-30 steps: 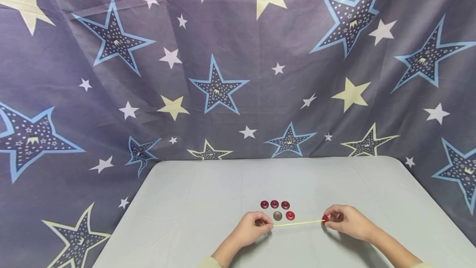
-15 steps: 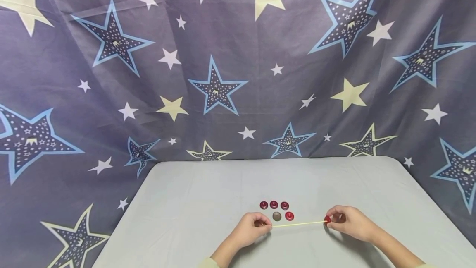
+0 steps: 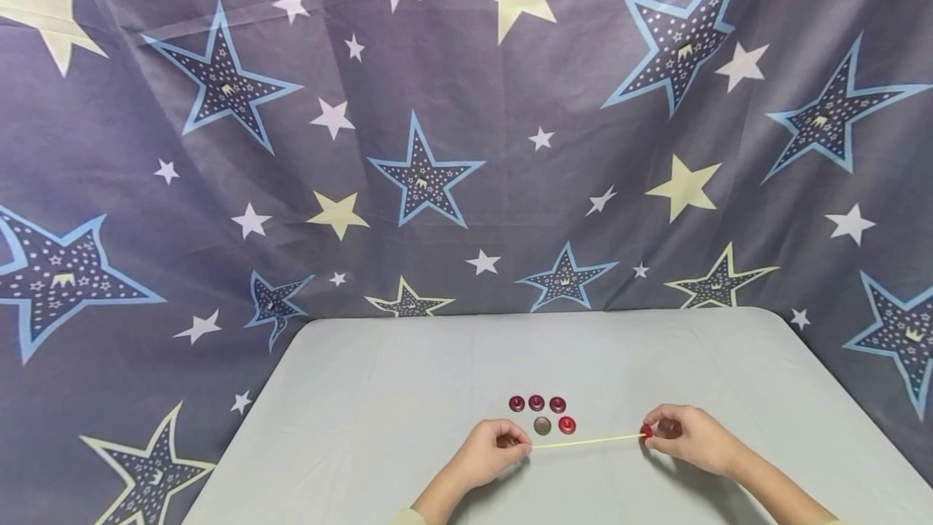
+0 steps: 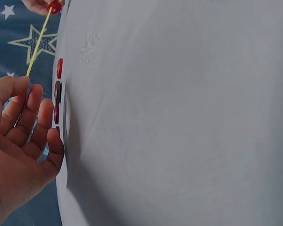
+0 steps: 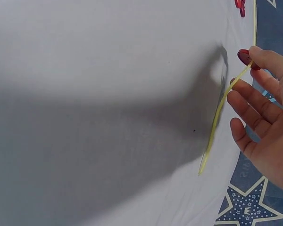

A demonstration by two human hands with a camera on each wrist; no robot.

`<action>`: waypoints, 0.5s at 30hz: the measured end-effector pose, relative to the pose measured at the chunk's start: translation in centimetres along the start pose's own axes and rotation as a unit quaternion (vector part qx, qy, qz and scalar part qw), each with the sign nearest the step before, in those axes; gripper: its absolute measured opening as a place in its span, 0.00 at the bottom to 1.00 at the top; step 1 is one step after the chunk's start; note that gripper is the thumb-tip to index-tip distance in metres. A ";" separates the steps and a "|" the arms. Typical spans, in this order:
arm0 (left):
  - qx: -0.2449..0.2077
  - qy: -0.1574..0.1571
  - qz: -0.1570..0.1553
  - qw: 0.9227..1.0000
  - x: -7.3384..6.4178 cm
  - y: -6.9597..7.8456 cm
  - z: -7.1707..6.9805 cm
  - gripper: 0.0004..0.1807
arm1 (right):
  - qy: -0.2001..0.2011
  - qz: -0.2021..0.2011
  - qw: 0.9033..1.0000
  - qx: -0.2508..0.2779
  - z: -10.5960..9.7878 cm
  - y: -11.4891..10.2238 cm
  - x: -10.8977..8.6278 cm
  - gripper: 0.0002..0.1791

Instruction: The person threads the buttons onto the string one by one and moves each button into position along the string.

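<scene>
A yellow string [image 3: 586,441] stretches nearly straight between the two hands, low over the table. My left hand [image 3: 491,454] pinches its left end between thumb and index finger; in the left wrist view the other fingers are loosely bent. Threaded on the string is a red button [image 5: 245,57], which my right hand [image 3: 688,437] pinches by its edge with thumb and forefinger. Past the button, a loose yellow tail [image 5: 212,132] dangles beside the right hand's fingers. Just beyond the left fingertips lie a brown button [image 3: 543,425] and a bright red button [image 3: 567,424].
Behind those two buttons, three dark red buttons [image 3: 536,403] form a row on the pale grey table [image 3: 394,379]. A star-patterned curtain [image 3: 481,185] hangs along the table's far edge and sides.
My right hand has slid slightly to the right with the red button, so the string span between the hands is longer. The left hand has barely moved; the loose buttons lie as before.
</scene>
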State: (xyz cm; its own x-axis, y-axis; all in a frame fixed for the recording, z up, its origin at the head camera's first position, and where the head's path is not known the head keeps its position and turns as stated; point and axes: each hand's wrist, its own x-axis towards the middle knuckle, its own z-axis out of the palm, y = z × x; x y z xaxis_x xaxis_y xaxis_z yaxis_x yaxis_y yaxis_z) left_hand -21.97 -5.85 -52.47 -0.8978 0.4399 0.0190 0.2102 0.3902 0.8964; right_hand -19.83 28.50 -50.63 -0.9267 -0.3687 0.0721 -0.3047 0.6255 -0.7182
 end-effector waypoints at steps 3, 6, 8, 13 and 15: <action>0.001 0.000 0.000 1.000 0.0 -0.1 0.0 0.04 | -0.004 0.002 1.000 0.002 -0.1 0.1 0.0 0.13; 0.004 0.002 0.001 1.000 0.0 -0.1 -0.1 0.04 | -0.004 0.000 1.000 0.006 -0.1 0.3 -0.1 0.13; 0.004 0.003 0.001 1.000 0.0 -0.1 -0.1 0.04 | -0.002 -0.003 1.000 0.006 -0.1 0.3 -0.1 0.13; 0.004 0.004 0.001 1.000 0.0 -0.2 -0.1 0.04 | 0.009 -0.016 1.000 0.001 -0.2 0.4 -0.2 0.12; 0.004 0.004 0.002 1.000 0.0 -0.3 0.0 0.04 | 0.012 -0.018 1.000 0.000 -0.3 0.4 -0.2 0.12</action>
State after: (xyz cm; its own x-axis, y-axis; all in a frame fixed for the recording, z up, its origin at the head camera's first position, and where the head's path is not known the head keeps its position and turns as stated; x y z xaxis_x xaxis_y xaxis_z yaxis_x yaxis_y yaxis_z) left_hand -22.02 -5.99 -52.71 -0.9004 0.4343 0.0264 0.2169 0.3955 0.8925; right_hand -19.82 29.00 -50.74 -0.9198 -0.3752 0.1149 -0.3389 0.6121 -0.7145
